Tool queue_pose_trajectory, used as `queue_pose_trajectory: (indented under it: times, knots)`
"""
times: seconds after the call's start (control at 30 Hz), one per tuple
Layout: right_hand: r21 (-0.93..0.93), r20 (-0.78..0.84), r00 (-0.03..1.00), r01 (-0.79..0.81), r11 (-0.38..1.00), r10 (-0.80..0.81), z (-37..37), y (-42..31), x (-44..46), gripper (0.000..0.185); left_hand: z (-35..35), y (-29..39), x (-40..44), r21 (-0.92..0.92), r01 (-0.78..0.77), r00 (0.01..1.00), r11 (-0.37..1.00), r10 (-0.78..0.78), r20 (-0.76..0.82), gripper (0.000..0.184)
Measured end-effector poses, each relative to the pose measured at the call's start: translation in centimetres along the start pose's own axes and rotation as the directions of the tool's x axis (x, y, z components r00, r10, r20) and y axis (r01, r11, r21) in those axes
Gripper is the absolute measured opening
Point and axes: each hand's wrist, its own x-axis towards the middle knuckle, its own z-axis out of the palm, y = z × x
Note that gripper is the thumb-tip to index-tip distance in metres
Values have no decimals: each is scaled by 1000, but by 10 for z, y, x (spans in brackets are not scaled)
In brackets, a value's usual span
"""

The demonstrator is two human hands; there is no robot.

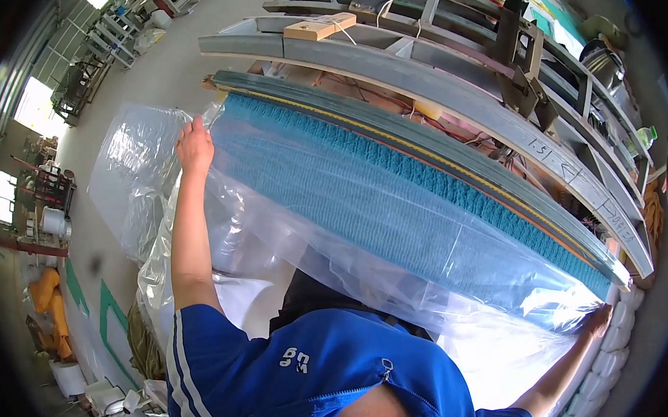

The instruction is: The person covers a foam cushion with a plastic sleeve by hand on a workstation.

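Note:
Clear plastic film [337, 261] lies over a teal textured fabric [363, 184], whose upper strip runs uncovered beside a long dark rail with a yellow line [390, 130]. My left hand [195, 145] is at the film's far left corner, by the rail's left end, its fingers closed near the film edge; what they pinch is too small to make out. At the lower right my right hand [599, 321] grips the film's other corner, beside the right end of the fabric. Between both hands the film is stretched, with loose folds hanging at the left.
Beyond the rail stands a metal frame [417, 68] with a wooden block [320, 26] on it. White wrapped rolls [610, 352] line the right side. Orange cloth [50, 306], white rolls and equipment stand at the left, past the grey floor [100, 221].

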Motion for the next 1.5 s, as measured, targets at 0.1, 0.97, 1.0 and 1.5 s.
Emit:
queue_pose_trajectory:
  times: [0.1,0.97,1.0,1.5]
  knots:
    - [-14,0,1000,-3,1000,3,1,4,0,23,-57,39,10,-139,-305,939,942,273,-207,25]
    - [931,266,960,-280,234,90,-132,46,-47,23,-75,123,10,-728,-436,534,530,803,265,22]
    - [933,266,964,-251,258,-26,-137,63,-49,27,-69,117,11,-773,-423,507,473,831,230,20]
    - [935,307,937,-265,-235,169,-208,-111,-2,15,8,-11,84,-870,304,882,-388,-231,411,23]
